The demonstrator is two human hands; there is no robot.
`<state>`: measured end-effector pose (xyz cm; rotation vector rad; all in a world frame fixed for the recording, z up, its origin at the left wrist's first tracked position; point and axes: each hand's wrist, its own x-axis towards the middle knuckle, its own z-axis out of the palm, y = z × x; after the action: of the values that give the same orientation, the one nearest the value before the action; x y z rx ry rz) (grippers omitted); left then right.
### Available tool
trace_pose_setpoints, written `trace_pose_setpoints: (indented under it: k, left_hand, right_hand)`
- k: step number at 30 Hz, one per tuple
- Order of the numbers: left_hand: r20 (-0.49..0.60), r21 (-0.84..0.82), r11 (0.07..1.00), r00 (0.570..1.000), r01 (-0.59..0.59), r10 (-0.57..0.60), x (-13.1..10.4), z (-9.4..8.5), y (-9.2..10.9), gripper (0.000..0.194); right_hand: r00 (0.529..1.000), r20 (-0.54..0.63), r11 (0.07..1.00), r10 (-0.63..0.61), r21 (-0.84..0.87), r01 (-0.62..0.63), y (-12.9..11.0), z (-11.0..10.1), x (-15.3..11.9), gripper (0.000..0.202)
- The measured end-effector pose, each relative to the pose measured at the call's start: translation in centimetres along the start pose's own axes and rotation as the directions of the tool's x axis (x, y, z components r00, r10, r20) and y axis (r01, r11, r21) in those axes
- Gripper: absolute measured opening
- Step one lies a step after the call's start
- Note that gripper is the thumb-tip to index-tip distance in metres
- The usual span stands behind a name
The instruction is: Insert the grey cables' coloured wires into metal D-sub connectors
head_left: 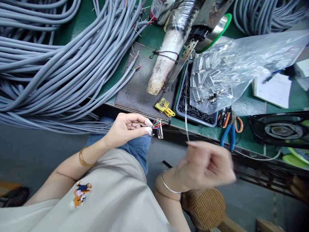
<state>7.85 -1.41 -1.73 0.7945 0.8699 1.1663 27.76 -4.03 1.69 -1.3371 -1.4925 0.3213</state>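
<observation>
My left hand (129, 127), with white coverings on its fingertips, pinches the end of a grey multi-core cable. The cable's thin coloured wires (158, 124) fan out to the right from the fingertips. Right by these wires, at the table edge, is a metal-shelled pin connector (160, 129); whether they touch it I cannot tell. My right hand (207, 164) is smeared by motion, in front of the table edge, its fingers curled closed. A thin pale strand (186, 120) runs down from the tray to its fingertips, seemingly pinched there.
Grey cables (60, 74) fill the left of the green table. A wrapped white cylinder (166, 54) leans over a dark board (137, 87). A black-filled tray (200, 117), a plastic bag of connectors (214, 74), pliers (228, 133) and a fan (280, 129) lie rightward. Below stands a stool (207, 206).
</observation>
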Motion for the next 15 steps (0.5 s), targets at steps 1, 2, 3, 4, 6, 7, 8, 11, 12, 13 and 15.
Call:
trace_pose_setpoints:
  k: [1,2,3,4,6,7,8,11,12,13,15]
  left_hand:
    - [0.018,0.011,1.0,1.0,-0.004,0.004,-0.1,-0.1,0.0,0.015]
    - [0.036,0.024,1.0,0.999,-0.009,0.008,-0.2,-0.2,-0.1,0.015]
    - [0.051,0.038,0.999,0.999,-0.016,0.014,-0.3,-0.3,-0.2,0.015]
    - [0.061,0.054,0.998,0.998,-0.025,0.022,-0.3,-0.4,-0.4,0.015]
    - [0.067,0.087,0.994,0.996,-0.059,0.053,-0.3,-0.5,-0.7,0.015]
    - [0.065,0.107,0.991,0.995,-0.082,0.075,-0.3,-0.5,-0.8,0.014]
    - [0.061,0.132,0.985,0.993,-0.108,0.101,-0.3,-0.5,-0.9,0.013]
    - [0.044,0.239,0.954,0.983,-0.182,0.176,-0.2,-0.3,-1.3,0.012]
    - [0.038,0.281,0.938,0.979,-0.202,0.2,-0.2,-0.2,-1.4,0.012]
    - [0.032,0.325,0.919,0.974,-0.222,0.224,-0.2,-0.1,-1.5,0.011]
    - [0.026,0.419,0.866,0.957,-0.272,0.288,-0.1,0.1,-1.7,0.01]
  right_hand:
    - [0.999,0.038,1.0,0.025,-0.012,-0.025,-0.1,0.6,0.1,0.016]
    - [0.99,0.131,0.998,0.056,0.007,-0.057,0.0,1.3,0.3,0.011]
    - [0.971,0.224,0.995,0.077,0.048,-0.09,0.2,2.1,0.5,0.008]
    - [0.947,0.306,0.987,0.096,0.092,-0.13,0.6,2.7,0.7,0.007]
    - [0.914,0.387,0.966,0.125,0.163,-0.201,1.3,3.5,0.9,0.01]
    - [0.908,0.397,0.958,0.133,0.184,-0.221,1.6,3.6,1.0,0.01]
    - [0.906,0.4,0.953,0.137,0.196,-0.23,1.8,3.6,1.0,0.01]
    - [0.919,0.373,0.957,0.126,0.197,-0.211,1.6,3.6,0.7,0.005]
    - [0.928,0.352,0.964,0.118,0.185,-0.193,1.5,3.7,0.5,0.006]
    - [0.941,0.322,0.973,0.105,0.162,-0.164,1.3,3.9,0.3,0.008]
    - [0.969,0.244,0.995,0.033,0.088,-0.056,1.1,4.3,-0.1,0.01]
